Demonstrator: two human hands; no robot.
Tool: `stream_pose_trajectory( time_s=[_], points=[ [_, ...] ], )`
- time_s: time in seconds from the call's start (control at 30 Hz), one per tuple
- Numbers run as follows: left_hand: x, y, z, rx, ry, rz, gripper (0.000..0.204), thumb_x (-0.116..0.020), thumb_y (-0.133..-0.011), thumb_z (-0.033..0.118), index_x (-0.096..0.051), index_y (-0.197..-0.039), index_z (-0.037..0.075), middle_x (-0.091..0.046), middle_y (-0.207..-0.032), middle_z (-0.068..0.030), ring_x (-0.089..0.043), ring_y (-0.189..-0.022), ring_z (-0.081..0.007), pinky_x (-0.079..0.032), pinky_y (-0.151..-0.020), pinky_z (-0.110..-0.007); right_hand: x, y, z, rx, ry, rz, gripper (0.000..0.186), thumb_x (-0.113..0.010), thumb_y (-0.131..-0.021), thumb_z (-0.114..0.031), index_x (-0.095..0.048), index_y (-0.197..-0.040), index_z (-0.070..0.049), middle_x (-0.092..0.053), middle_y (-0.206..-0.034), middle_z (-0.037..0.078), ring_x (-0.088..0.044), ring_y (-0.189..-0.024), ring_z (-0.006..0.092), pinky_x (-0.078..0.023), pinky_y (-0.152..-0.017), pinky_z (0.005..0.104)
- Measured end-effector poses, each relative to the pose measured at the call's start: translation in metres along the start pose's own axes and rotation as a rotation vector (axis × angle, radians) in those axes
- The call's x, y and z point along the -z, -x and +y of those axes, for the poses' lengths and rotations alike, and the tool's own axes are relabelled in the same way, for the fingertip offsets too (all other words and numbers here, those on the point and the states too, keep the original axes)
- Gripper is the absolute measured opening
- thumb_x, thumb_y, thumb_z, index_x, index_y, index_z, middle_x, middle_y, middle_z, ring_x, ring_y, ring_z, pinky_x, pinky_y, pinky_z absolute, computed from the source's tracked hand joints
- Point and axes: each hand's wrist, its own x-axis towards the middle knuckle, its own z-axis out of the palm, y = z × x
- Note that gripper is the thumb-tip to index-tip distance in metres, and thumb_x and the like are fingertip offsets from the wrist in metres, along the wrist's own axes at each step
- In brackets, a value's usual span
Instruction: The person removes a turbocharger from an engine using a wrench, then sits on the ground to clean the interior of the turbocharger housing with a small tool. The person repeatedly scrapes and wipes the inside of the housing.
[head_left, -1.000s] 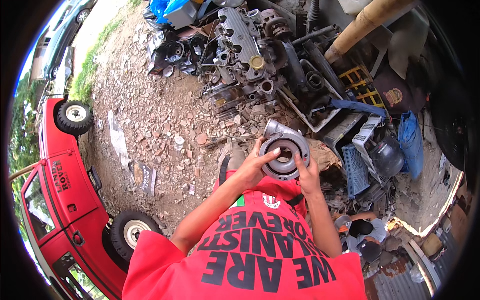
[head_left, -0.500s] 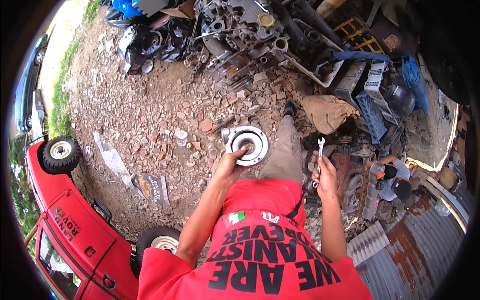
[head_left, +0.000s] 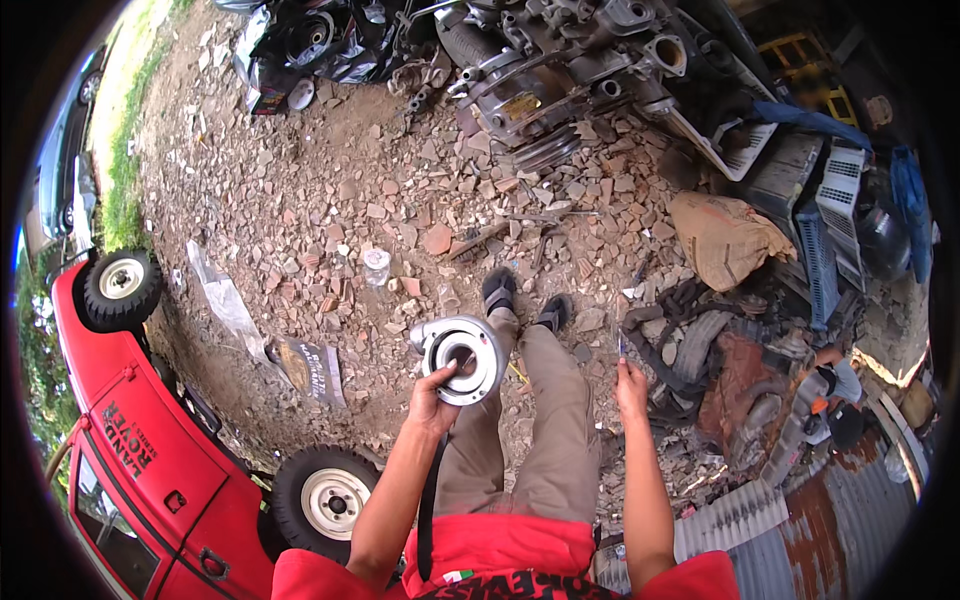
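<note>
In my left hand (head_left: 432,405) is a silver, snail-shaped metal housing (head_left: 488,362), like a turbocharger housing, with a round central opening and a short outlet at its left. My thumb reaches over its rim into the opening; the other fingers are hidden beneath it. It is held out in front of my legs. Off to the right, my right hand (head_left: 631,390) is closed around a slim metal wrench (head_left: 620,343), which points away from me and appears nearly edge-on.
Rubble covers the ground (head_left: 330,200). Ahead lies a heap of engine parts (head_left: 540,95). A brown sack (head_left: 725,240), crates (head_left: 840,205) and greasy parts (head_left: 700,350) are on the right, where another person (head_left: 845,390) crouches. A red vehicle (head_left: 150,430) stands at left.
My view has shifted, and both of my shoes now show. The housing sits lower and further left in view. The wrench has turned from broadside to nearly edge-on. Both grips continue.
</note>
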Motion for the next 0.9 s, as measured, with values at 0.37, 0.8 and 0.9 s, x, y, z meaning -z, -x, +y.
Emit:
stream_pose_trajectory(
  time_s=[0.37, 0.8, 0.9],
  points=[
    [0.027, -0.259, -0.077, 0.203, -0.313, 0.177, 0.032, -0.052, -0.094, 0.004, -0.053, -0.126, 0.0, -0.061, -0.124, -0.0161, -0.059, -0.116, -0.0308, -0.049, -0.103, -0.049, -0.11, -0.306, 0.038, 0.611, 1.052, -0.217, 0.023, -0.06, -0.092, -0.019, -0.065, -0.106, -0.002, -0.067, -0.103, 0.025, -0.063, -0.1, 0.0418, -0.05, -0.085, 0.0501],
    [0.031, -0.406, 0.041, -0.007, -1.05, 0.075, 0.021, -0.055, -0.086, 0.009, -0.061, -0.105, 0.003, -0.067, -0.09, -0.0082, -0.068, -0.078, -0.0196, -0.058, -0.07, -0.035, -0.155, -0.486, -0.014, 1.547, 1.26, -0.035, 0.024, -0.065, -0.083, -0.01, -0.065, -0.107, -0.003, -0.058, -0.116, 0.014, -0.055, -0.114, 0.0286, -0.041, -0.098, 0.0425],
    [0.003, -0.416, 0.037, -0.211, -1.108, -0.061, 0.021, -0.056, -0.085, 0.01, -0.059, -0.102, -0.002, -0.064, -0.085, -0.0079, -0.067, -0.074, -0.0202, -0.058, -0.068, -0.034, -0.193, -0.497, -0.045, 1.53, 1.322, -0.156, 0.013, -0.063, -0.083, -0.008, -0.064, -0.095, -0.002, -0.062, -0.102, 0.014, -0.06, -0.103, 0.0297, -0.046, -0.092, 0.0418]
  ],
)
